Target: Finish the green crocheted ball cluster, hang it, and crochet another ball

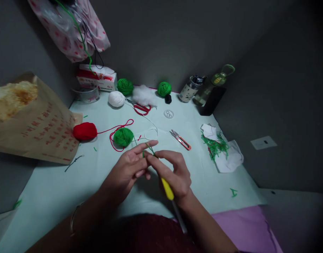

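Note:
My right hand (174, 172) is closed around a crochet hook with a yellow grip (167, 188), its grey end slanting down toward me. The hook's tip is hidden at the fingers. Close against it, my left hand (131, 165) pinches green yarn (150, 149) between thumb and fingers. Its index finger is stretched out with the strand passing over it. From there the strand runs back to a green yarn ball (123, 136) just beyond the left hand. Any stitches at the fingertips are too small to make out.
Red yarn (85, 131) lies left, by a paper bag with bread (45, 123). Behind are white yarn (116, 99), red-handled scissors (142, 109) and stuffing (144, 95). Orange snips (180, 140) lie ahead; green scraps (216, 146), a pen cup (189, 90) and a bottle (207, 88) stand right.

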`<state>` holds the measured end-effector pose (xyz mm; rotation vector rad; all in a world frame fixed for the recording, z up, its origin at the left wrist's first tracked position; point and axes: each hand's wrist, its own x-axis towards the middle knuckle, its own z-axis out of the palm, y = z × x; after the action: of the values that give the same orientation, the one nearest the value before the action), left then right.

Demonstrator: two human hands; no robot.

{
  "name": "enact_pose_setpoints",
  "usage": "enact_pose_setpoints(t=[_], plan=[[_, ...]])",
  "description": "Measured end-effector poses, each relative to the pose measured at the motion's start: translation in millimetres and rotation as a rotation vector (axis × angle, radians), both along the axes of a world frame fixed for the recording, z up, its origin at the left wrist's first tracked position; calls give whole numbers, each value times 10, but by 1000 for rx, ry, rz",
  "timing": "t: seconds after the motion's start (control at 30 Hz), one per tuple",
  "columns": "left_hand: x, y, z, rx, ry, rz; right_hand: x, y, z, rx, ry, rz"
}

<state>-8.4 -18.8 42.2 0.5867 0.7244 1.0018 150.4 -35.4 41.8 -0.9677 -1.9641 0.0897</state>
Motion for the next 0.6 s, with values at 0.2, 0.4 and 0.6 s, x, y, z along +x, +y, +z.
enact_pose_setpoints(t=[0.2,0.4,0.6], plan=[[-41,37,57,-18,-11,43,-31,109,25,-372,683,149],[22,-6,24,78,126,114,-59,72,-65,-179,343,85],[-2,52,-5,-122,-94,45,11,53,-11,-180,371,32]])
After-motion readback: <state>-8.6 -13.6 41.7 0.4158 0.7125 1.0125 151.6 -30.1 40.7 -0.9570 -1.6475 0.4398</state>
